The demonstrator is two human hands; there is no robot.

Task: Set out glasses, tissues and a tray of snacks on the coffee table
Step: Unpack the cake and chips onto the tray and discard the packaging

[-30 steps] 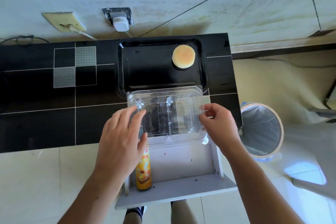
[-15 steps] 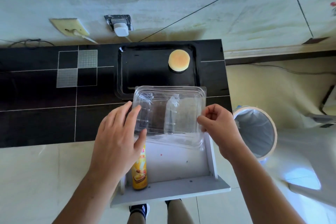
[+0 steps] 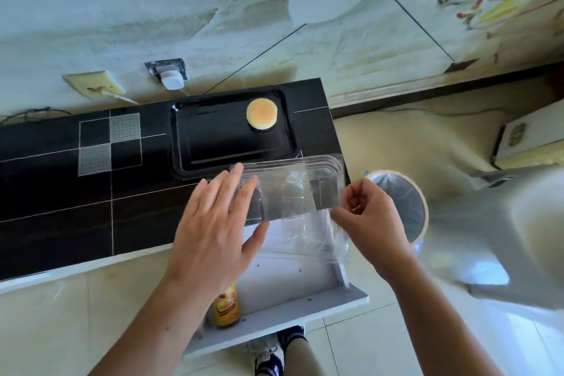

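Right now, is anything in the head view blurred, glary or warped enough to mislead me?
Head view: the clear plastic clamshell box shows mostly as glints, its edges faint; the right side around the white-lined waste bin is smeared and overexposed; wide-angle bending curves the black tiled counter. The black tray and round golden bun are sharp.

Black tray [image 3: 213, 143] — golden cake [image 3: 262, 115]; clear, perhaps colourless, container [image 3: 299, 192].

We see a white charger [image 3: 171, 81] plugged into a wall socket [image 3: 167, 68], with a beige wall plate [image 3: 93, 83] to its left. A lined waste bin [image 3: 399, 201] stands on the pale floor [image 3: 45, 323] right of the black cabinet [image 3: 61, 207].
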